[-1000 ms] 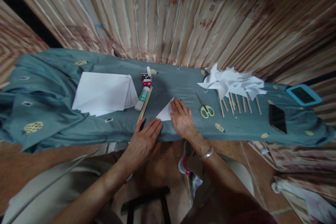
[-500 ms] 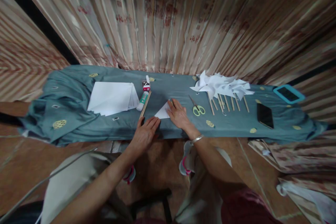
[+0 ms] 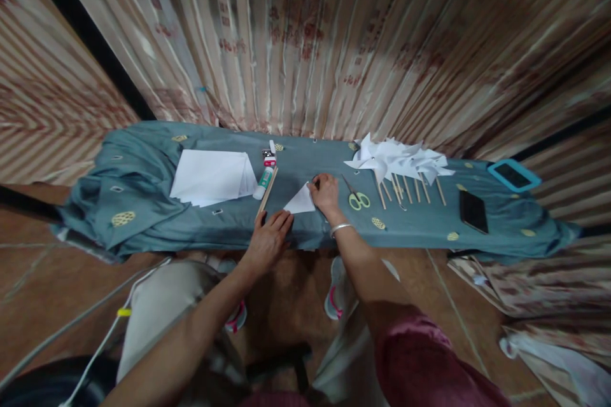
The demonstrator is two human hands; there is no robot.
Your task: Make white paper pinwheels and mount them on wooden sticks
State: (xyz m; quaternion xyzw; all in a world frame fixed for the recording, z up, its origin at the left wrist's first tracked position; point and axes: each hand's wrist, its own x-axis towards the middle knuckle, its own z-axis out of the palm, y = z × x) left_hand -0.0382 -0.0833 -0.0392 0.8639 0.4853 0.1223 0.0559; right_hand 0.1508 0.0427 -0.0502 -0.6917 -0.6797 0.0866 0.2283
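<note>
A white sheet of paper folded into a triangle (image 3: 301,201) lies on the cloth-covered table between my hands. My left hand (image 3: 270,235) rests at the front edge with its fingers stretched out, the tips by the triangle's lower left corner. My right hand (image 3: 326,194) has its fingers curled, thumb and index pinched at the triangle's upper right corner. Thin wooden sticks (image 3: 267,192) lie just beyond my left hand, next to a glue stick (image 3: 263,182). Green-handled scissors (image 3: 357,197) lie to the right of my right hand.
On the left is a fanned stack of white paper (image 3: 212,176). A small red-and-white box (image 3: 269,158) stands behind the glue stick. Several white paper pinwheels (image 3: 398,159) on sticks lie at the right, then a black phone (image 3: 473,212) and a blue-framed device (image 3: 514,175). A curtain hangs behind.
My right hand has drawn its flattened fingers in to a pinch at the paper's corner, and the wrist has turned. My left hand stays about where it was. The camera view has shifted slightly.
</note>
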